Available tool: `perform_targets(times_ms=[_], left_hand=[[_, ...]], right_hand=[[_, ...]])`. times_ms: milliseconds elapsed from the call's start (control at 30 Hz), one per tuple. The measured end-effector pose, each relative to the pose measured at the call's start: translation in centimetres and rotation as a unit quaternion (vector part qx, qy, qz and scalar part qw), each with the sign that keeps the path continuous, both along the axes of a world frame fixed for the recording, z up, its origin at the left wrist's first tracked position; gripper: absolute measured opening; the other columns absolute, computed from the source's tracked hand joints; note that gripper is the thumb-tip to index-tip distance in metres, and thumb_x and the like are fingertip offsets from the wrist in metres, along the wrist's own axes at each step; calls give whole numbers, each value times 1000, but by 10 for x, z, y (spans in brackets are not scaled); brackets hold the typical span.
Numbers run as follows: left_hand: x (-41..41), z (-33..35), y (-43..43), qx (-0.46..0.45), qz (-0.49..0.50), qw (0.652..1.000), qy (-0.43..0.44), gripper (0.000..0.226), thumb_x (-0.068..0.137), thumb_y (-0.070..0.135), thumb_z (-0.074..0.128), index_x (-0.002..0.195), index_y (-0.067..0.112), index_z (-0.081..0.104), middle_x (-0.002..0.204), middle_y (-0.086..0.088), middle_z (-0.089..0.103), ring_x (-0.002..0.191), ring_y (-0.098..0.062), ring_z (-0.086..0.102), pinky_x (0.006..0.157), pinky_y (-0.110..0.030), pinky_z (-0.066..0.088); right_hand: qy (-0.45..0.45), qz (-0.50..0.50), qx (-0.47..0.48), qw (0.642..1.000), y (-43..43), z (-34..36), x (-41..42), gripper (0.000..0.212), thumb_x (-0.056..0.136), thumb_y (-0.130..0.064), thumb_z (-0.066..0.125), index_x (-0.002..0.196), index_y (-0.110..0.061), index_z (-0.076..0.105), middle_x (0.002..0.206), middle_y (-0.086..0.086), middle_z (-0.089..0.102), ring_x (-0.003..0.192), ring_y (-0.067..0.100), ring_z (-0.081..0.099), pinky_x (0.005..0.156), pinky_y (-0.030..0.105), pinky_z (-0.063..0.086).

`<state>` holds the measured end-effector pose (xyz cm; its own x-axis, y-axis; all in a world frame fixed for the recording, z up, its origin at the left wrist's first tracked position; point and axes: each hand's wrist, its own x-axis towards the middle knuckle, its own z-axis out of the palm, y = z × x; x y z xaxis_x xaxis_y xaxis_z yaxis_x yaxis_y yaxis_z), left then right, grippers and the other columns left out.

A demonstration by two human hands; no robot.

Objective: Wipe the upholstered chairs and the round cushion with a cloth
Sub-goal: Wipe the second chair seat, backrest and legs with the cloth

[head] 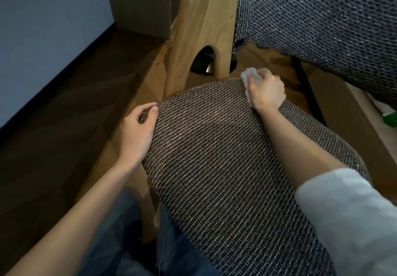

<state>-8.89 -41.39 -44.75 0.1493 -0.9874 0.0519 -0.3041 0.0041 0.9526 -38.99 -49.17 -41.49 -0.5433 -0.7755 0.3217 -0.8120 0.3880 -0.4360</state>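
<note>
A round cushion (225, 164) in brown woven fabric fills the middle of the view. My right hand (268, 93) grips a small grey-white cloth (250, 77) and holds it against the cushion's far edge. My left hand (139, 127) holds the cushion's left edge, thumb on top and fingers curled under the rim. An upholstered chair (322, 28) in dark grey woven fabric stands at the upper right, beyond the cushion.
A light wooden stool (202, 37) stands behind the cushion, with a dark rounded object (204, 63) under its arch. A dark cabinet (139, 2) and a grey wall (43, 39) lie to the left. The chair's black leg (309, 90) runs down at the right. The floor is wood.
</note>
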Motion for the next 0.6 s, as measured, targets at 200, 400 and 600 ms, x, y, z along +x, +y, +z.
perform_targets(times_ms=[200,400,600], left_hand=[[-1,1,1,-18,12,999,-40,31,95,44,50,117,30,65,111,16,64,99,4,55,80,-11,38],[-3,5,7,-1,20,1000,18,29,96,39,49,117,28,66,112,16,64,104,2,56,92,-19,42],[-7,9,17,48,52,982,175,36,104,32,36,118,15,64,102,10,66,93,4,59,74,-5,44]], right_hand=[[-78,34,42,995,-10,1,-1,64,77,-68,50,126,-29,61,117,9,68,109,32,61,93,38,47],[-87,189,12,978,32,15,74,41,85,-48,53,115,-24,70,90,5,75,84,22,70,81,37,58],[-73,338,35,938,109,20,176,37,80,-45,55,113,-34,69,76,-2,72,73,19,66,73,36,56]])
